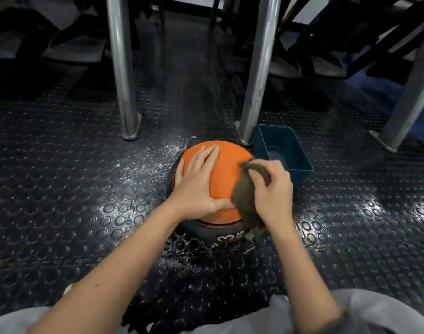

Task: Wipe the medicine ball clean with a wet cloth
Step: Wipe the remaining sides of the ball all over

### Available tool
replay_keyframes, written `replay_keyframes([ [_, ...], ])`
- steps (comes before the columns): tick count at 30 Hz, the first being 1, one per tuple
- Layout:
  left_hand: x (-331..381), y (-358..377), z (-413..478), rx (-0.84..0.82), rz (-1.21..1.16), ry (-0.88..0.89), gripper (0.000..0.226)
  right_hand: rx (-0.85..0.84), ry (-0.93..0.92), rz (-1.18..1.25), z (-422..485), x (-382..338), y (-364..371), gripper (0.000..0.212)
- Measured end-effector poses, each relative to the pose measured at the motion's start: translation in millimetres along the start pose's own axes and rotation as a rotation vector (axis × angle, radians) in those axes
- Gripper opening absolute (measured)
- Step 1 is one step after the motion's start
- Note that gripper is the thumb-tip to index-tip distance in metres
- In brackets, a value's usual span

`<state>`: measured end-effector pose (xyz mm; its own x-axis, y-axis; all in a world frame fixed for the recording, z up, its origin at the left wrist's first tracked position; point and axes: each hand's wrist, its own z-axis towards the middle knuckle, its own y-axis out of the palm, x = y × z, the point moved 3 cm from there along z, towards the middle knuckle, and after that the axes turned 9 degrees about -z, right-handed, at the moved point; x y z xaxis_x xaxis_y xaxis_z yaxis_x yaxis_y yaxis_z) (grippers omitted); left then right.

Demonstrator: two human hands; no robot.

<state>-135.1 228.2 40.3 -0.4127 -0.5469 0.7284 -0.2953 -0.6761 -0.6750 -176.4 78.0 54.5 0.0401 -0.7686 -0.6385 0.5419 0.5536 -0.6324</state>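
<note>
Dark studded rubber floor (68, 189), wet sheen and white specks left of the ball. Steel leg (121, 68) stands far left of centre, foot on the floor.

Left hand (197, 186) lies flat on the medicine ball (227, 169), fingers straight and slightly spread over the orange top, thumb out toward the cloth. Ball sits on the floor at centre frame, orange upper part with a black band below, white "3 KG" marking (227, 238) on the near side.

Brown cloth (244, 196) is draped down the ball's right near side, bunched and blurred. Right hand (274, 189) grips it, fingers curled round the cloth's upper end.

Second steel leg (260, 68) stands just behind the ball. Teal rectangular tub (301, 177) is just right of the ball, beside that leg, upright and open-topped. Inside, only the pale bottom shows; cannot tell if it holds water.

Third leg (413, 92) far right. Grey trousers (379, 312) along the bottom edge.
</note>
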Motion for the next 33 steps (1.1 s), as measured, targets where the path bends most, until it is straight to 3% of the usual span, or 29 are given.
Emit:
replay_keyframes([
  [4,2,2,3,-0.016,0.016,0.024,0.107,-0.008,-0.075,-0.082,-34,-12,-2,0.019],
  [11,3,1,-1,0.000,0.000,-0.011,0.110,-0.098,0.016,-0.089,49,-6,10,0.017],
  [17,6,1,6,0.004,0.013,-0.031,0.101,-0.001,-0.014,-0.063,-33,-14,1,0.018],
  [20,4,3,4,0.002,0.003,-0.014,0.102,0.008,-0.043,-0.079,-27,-12,3,0.018],
  [23,-1,1,-1,0.022,-0.009,-0.018,0.110,0.018,0.008,-0.055,21,0,8,0.017],
  [27,3,2,-2,0.020,-0.008,-0.025,0.111,-0.092,0.189,0.049,64,29,17,0.019],
  [33,4,1,5,-0.006,-0.001,-0.013,0.109,0.144,0.140,0.060,-9,11,4,0.020],
])
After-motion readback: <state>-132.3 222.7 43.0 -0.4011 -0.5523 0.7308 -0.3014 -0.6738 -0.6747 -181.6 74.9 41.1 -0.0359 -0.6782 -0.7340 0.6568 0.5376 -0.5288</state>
